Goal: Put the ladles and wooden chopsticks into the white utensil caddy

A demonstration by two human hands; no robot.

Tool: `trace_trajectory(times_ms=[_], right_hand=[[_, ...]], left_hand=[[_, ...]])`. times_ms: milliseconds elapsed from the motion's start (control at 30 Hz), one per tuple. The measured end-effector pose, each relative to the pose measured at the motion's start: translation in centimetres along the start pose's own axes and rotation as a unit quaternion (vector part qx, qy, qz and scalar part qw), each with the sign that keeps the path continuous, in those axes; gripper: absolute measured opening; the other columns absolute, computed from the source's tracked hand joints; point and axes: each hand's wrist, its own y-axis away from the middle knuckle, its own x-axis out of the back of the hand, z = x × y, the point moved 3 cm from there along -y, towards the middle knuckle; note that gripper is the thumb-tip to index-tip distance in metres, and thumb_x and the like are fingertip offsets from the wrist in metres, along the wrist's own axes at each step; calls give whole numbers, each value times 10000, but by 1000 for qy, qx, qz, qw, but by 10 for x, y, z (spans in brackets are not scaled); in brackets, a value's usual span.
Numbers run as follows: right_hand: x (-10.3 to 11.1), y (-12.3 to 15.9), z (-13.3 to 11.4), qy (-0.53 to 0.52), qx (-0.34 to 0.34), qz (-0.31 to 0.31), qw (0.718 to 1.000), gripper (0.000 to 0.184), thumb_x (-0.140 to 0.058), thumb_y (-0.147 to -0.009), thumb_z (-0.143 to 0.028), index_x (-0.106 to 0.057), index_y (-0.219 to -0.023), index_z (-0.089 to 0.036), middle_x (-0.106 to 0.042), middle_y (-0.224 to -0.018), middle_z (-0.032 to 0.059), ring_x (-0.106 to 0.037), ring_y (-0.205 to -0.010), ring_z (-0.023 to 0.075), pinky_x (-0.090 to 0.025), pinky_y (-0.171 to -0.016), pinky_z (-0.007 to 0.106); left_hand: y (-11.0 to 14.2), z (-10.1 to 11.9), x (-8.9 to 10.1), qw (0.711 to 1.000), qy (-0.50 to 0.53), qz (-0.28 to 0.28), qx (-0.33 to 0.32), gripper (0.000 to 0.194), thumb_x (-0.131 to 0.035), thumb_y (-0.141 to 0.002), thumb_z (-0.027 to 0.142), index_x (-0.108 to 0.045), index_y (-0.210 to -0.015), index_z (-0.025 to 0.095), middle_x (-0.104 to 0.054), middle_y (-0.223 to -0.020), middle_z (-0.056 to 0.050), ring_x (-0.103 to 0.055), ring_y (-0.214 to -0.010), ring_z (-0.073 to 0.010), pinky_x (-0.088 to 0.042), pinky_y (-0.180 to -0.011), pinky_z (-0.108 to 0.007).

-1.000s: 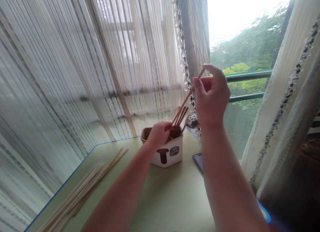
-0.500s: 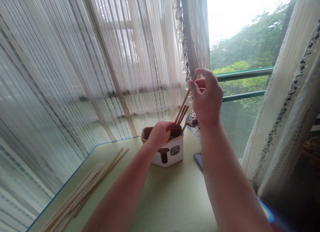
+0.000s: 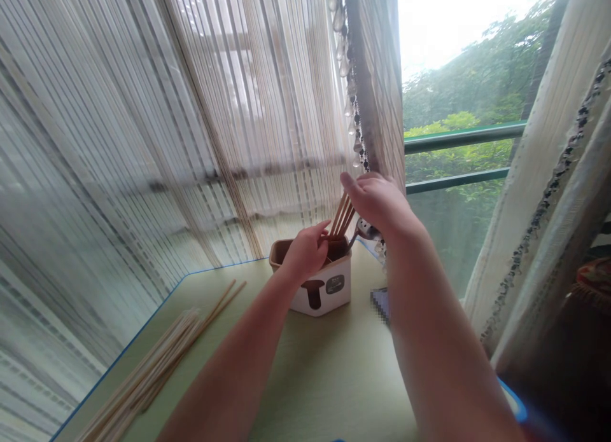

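Note:
A white utensil holder [image 3: 341, 297] with a brown rim stands on the table, several brown chopsticks [image 3: 341, 221] leaning upright in its right part. My right hand [image 3: 379, 200] is bent over their upper ends, thumb at the tops; its other fingers are mostly hidden, and it looks closed round them. Over the holder's middle lies my left hand [image 3: 308, 251], its visible fingers apart and close to the lower part of the chopsticks. A metal slotted spoon [image 3: 365, 229] leans out of the holder's right side, partly behind my right wrist.
A bundle of pale chopsticks [image 3: 157, 366] lies at the left of the green table [image 3: 324, 378], two sticking out farther. A small blurred item [image 3: 380, 302] lies by my right forearm. Sheer curtains [image 3: 214, 143] hang behind the table; a railing [image 3: 463, 140] crosses the window at right.
My right hand has come down and slightly left; the chopstick it held raised now stands lower among the others. The fingers of my left hand have loosened and spread.

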Motion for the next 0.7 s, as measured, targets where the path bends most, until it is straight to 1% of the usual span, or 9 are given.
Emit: trace_trajectory(times_ms=[67, 167, 233, 300, 400, 467, 533, 633, 700], right_hand=[[-4, 0, 1, 21, -6, -56, 998, 649, -194, -876, -592, -699, -809, -191, -646, -961, 128, -545, -988, 273, -378, -862, 412], [-3, 2, 0, 28, -16, -82, 996, 585, -260, -866, -576, -693, -763, -197, -664, -898, 117, -585, -888, 252, -419, -771, 365], [-1, 4, -1, 22, -18, -90, 995, 571, -282, -858, -578, -686, -723, -199, -667, -791, 107, -603, -786, 228, -434, -696, 334], [-1, 5, 0, 16, -12, -82, 996, 560, -295, -854, -576, -680, -691, -203, -658, -711, 97, -608, -711, 212, -439, -640, 318], [-2, 5, 2, 14, 3, -51, 999, 504, -343, -849, -546, -680, -679, -212, -657, -677, 88, -610, -661, 200, -445, -605, 312], [-3, 5, 3, 16, 14, -39, 999, 440, -398, -836, -516, -689, -695, -218, -662, -672, 79, -614, -658, 193, -453, -606, 306], [-3, 6, 2, 14, 30, -32, 999, 379, -445, -819, -494, -701, -739, -226, -675, -701, 73, -622, -695, 200, -463, -625, 311], [1, 9, -3, -3, 49, -24, 998, 332, -479, -809, -471, -713, -811, -236, -688, -753, 78, -628, -750, 225, -476, -647, 335], [7, 12, -10, -34, 68, -33, 997, 307, -485, -814, -443, -715, -858, -244, -693, -770, 74, -633, -749, 222, -482, -646, 333]], left_hand=[[-1, 2, 0, 1000, -6, -6, -6, 461, -482, -787, 127, -527, -1241, 187, -656, -1034, -63, -594, -951, -179, -456, -886, -319], [-1, 6, 0, 999, -14, -24, -21, 423, -476, -781, 110, -576, -1183, 196, -669, -1001, -47, -597, -932, -176, -453, -881, -311], [-1, 9, 1, 999, -18, -29, -27, 420, -470, -781, 106, -581, -1176, 201, -673, -994, -39, -595, -930, -175, -450, -878, -305], [-1, 11, 2, 999, -23, -34, -30, 420, -461, -790, 114, -572, -1185, 199, -673, -992, -38, -594, -925, -174, -446, -874, -300], [1, 13, 3, 998, -47, -44, -28, 416, -461, -800, 142, -556, -1200, 200, -666, -1007, -41, -586, -936, -179, -435, -881, -304], [2, 16, 3, 995, -88, -47, -12, 425, -497, -791, 184, -541, -1213, 196, -652, -1040, -56, -568, -980, -203, -417, -902, -326], [4, 19, 3, 989, -135, -56, 12, 425, -521, -782, 228, -540, -1204, 191, -644, -1045, -75, -556, -998, -227, -407, -903, -348], [7, 24, 2, 976, -194, -79, 54, 325, -493, -798, 272, -585, -1097, 185, -646, -978, -97, -564, -946, -247, -413, -857, -367], [9, 26, 2, 967, -228, -88, 79, 272, -471, -807, 303, -602, -1010, 177, -640, -951, -113, -562, -927, -260, -410, -838, -382]])
